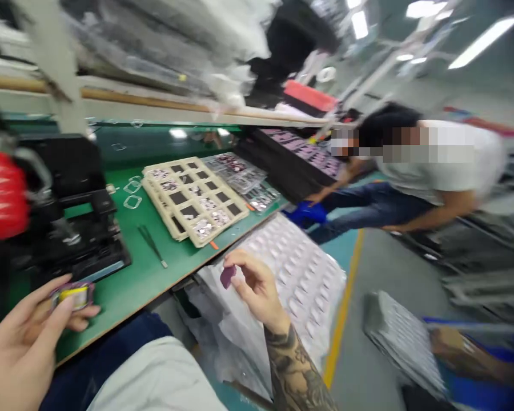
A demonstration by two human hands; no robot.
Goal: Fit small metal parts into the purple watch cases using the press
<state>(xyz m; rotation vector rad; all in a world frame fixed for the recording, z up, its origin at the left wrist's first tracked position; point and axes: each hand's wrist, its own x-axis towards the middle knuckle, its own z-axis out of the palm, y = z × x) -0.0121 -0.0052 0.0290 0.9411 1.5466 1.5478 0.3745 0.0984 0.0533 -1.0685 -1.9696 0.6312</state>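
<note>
My left hand (38,331) is closed around a small purple-rimmed device casing (88,294) with a yellow and silver part inside, held over the green bench near its front edge. In a pinch between thumb and fingers, my right hand (257,285) holds a small flat purple piece (228,277) just off the bench edge, above a white moulded tray. Between the hands, a pair of dark tweezers (152,245) lies on the green bench top (132,285). Stacked beige compartment trays (175,200) with small silvery parts sit beyond the tweezers.
A black press fixture (68,211) with a red knob (2,194) stands at left. Clear frames (132,201) lie behind the tweezers. A white moulded tray (295,268) sits right of the bench. A co-worker (437,165) leans in at right. A shelf (154,100) hangs above.
</note>
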